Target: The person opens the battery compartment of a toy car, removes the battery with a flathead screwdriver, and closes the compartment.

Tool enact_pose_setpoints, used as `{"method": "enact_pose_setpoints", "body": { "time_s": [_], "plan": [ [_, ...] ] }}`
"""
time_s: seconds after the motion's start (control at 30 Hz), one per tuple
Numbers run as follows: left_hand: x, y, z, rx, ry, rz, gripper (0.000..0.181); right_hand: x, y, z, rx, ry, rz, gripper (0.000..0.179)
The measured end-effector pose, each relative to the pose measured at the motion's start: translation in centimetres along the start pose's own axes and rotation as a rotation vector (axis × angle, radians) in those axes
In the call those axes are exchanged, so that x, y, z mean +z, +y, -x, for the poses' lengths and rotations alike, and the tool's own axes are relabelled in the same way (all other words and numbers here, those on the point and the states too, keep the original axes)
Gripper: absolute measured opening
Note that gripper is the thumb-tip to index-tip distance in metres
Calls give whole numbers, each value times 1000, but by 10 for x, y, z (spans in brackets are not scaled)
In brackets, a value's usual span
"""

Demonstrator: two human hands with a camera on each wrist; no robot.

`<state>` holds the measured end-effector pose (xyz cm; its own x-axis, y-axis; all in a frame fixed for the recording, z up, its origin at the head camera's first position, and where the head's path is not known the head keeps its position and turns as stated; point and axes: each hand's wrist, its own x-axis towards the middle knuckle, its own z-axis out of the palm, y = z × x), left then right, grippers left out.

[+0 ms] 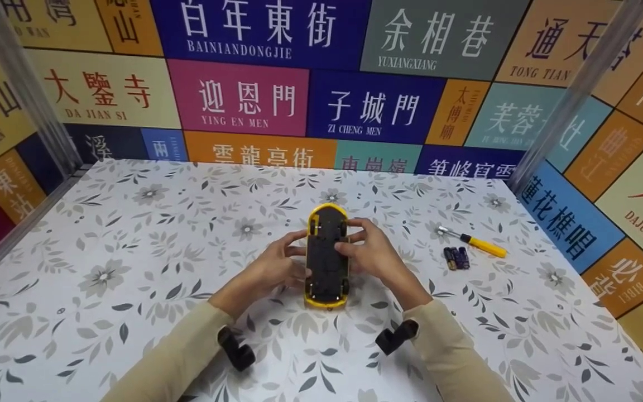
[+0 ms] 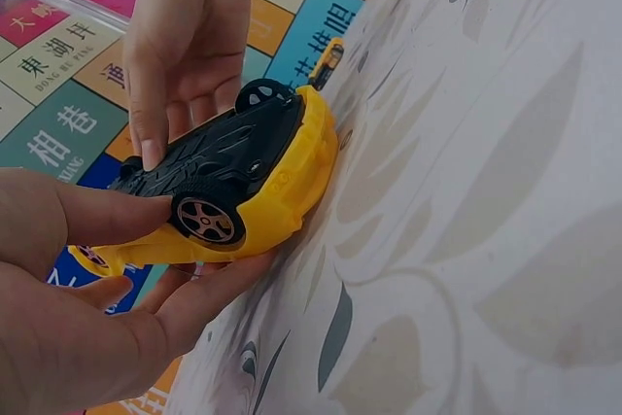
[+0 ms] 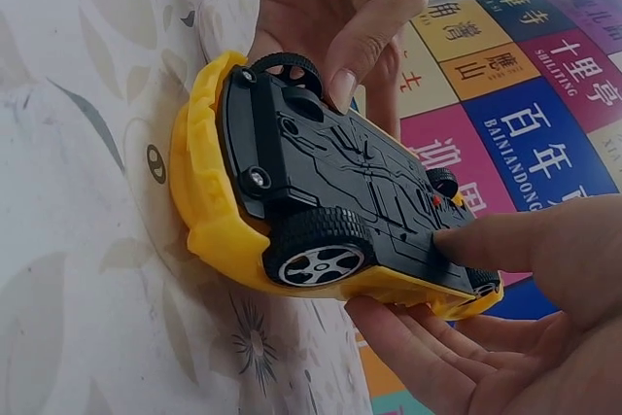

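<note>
A yellow toy car (image 1: 327, 262) is held upside down between both hands, its black underside facing up and its front-to-back line pointing away from me. On its left side my left hand (image 1: 271, 265) grips it, thumb on the edge of the underside near a wheel and fingers beneath the yellow body (image 2: 292, 191). My right hand (image 1: 376, 248) holds the other side, its thumb pressed on the black base (image 3: 379, 191) and its fingers under the body. Screw holes and black tyres show on the underside in the right wrist view.
To the right on the floral-patterned table (image 1: 187, 223) lies a screwdriver (image 1: 483, 245) with a yellow handle. Beside it sit a few small dark batteries (image 1: 456, 258). Panels with printed characters (image 1: 238, 97) stand behind the table and along its sides.
</note>
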<state>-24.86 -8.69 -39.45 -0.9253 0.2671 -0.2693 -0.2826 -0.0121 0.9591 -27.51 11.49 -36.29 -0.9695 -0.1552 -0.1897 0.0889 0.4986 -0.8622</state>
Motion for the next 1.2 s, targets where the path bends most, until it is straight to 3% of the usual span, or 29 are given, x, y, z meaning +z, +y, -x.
{"method": "enact_pose_setpoints", "body": {
  "time_s": [0.3,0.6,0.97,1.2],
  "plan": [
    [-2,-2,0,13,-8,11,90,2,2,1,-41,32,85,60],
    [-3,-1,0,2,4,5,87,4,0,2,-24,22,86,60],
    [-8,1,-3,9,67,-6,89,7,-6,6,-12,27,21,59],
    [-8,3,-2,39,94,-17,89,10,-9,12,-55,9,-14,60]
  ]
}}
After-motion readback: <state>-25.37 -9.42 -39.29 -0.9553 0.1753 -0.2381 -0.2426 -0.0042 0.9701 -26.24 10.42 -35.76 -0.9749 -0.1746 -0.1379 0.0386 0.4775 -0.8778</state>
